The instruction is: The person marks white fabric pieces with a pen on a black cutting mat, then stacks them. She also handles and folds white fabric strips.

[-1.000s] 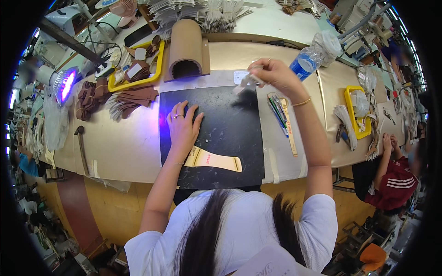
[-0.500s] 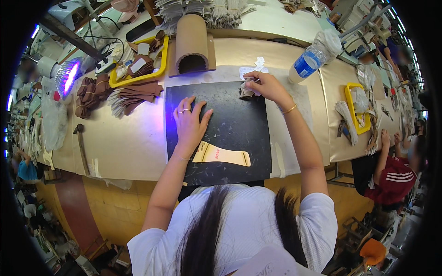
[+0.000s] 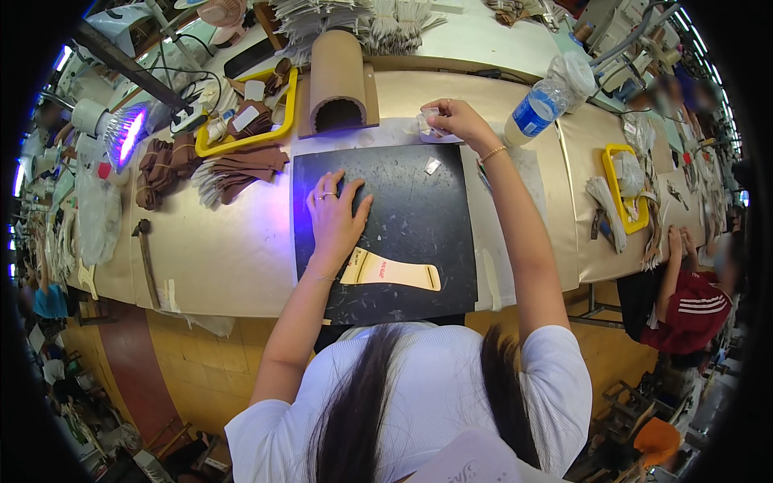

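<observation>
The right hand (image 3: pixel 465 122), fingers clamped on a pale scrap (image 3: pixel 427 123), seems at a handling step needing light grip; the left hand (image 3: pixel 332 219), fingers apart, rests on the black mat (image 3: pixel 411 217).

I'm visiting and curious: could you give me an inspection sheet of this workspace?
Surface: dark mat on a tan tabletop; small pale scrap on the mat.
Job's things: cream template on the mat; pale piece, held.
Clutter: yellow tray, brown strips, arched block at left; bottle at right.
Hands: left hand open on the mat; right hand pinches the pale piece near the mat's far edge.
Cables: dark cable near the yellow tray.
Surroundings: lit lamp at left; person in dark red top at right.
</observation>
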### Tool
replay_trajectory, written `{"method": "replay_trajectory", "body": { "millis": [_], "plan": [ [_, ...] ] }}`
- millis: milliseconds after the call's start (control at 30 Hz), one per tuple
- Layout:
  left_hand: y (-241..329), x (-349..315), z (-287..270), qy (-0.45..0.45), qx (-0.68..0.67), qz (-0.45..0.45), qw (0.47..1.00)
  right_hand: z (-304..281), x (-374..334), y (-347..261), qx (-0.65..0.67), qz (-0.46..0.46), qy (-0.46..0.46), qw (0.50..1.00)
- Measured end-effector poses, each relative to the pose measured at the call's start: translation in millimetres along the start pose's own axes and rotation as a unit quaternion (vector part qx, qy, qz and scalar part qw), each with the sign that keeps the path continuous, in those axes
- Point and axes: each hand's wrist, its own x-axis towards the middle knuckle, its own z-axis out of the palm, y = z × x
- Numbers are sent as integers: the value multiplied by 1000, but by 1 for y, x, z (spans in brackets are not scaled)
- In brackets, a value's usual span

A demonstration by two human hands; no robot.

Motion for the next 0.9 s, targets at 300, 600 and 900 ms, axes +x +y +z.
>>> {"method": "replay_trajectory", "body": {
  "millis": [300,600,900],
  "plan": [
    [0,1,0,-2,1,-5,1000,11,8,-4,-277,-3,47,960],
    [-2,4,-2,-27,-13,-12,999,-81,-144,18,-141,-69,123,980],
    [3,4,-5,-43,-9,-15,999,-244,-288,157,-494,288,496,653]
  ]
}}
